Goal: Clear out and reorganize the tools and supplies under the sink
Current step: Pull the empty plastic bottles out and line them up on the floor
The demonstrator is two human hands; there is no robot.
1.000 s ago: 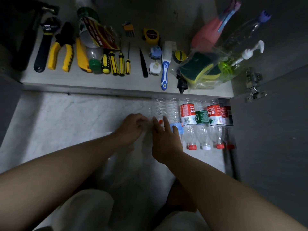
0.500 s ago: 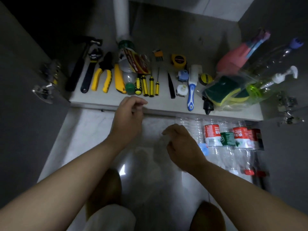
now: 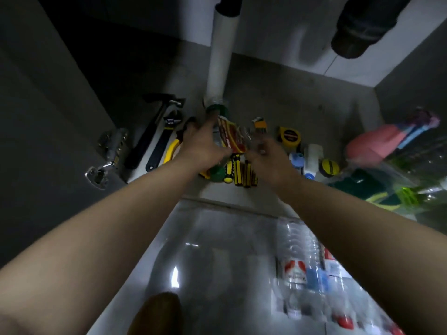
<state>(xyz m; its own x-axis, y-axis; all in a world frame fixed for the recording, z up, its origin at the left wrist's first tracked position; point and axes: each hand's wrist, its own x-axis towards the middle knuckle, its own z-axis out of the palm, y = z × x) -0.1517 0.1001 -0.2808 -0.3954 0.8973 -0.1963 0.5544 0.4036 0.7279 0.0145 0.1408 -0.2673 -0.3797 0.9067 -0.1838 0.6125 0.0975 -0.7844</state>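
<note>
— What are the two hands doing?

— Both reach into the cupboard under the sink. The left hand (image 3: 203, 146) has a released grip: thumb and fingers are spread over a clear bottle (image 3: 217, 174) with a green cap, which lies on the cupboard floor (image 3: 302, 97). I cannot tell whether the fingers touch it.

— And the right one?

— The right hand (image 3: 268, 160) is smeared by motion. It is just right of a red and yellow packet (image 3: 233, 137) and above the yellow and black screwdrivers (image 3: 239, 171). I cannot tell whether its grip is released or clenched, or whether it holds anything.

— What lies around them?

— To the left are a hammer (image 3: 157, 126), a wrench (image 3: 164, 141) and yellow-handled pliers (image 3: 172, 149), the pliers partly under the left hand. Beyond the right hand are hex keys (image 3: 260, 123) and a tape measure (image 3: 289, 136). Further right are a white brush (image 3: 313, 153), a pink thing (image 3: 372, 143) and a clear bag of green and yellow sponges (image 3: 358, 186), all blurred. A white pipe (image 3: 219, 56) comes down just behind the bottle, close above the left fingertips.

— And the room?

— It is dim. The cupboard has grey walls and a metal hinge (image 3: 108, 153) on its left side. In front is a glossy pale floor (image 3: 217, 238). A row of empty plastic bottles (image 3: 302, 274) lies side by side there, partly under the right forearm.
</note>
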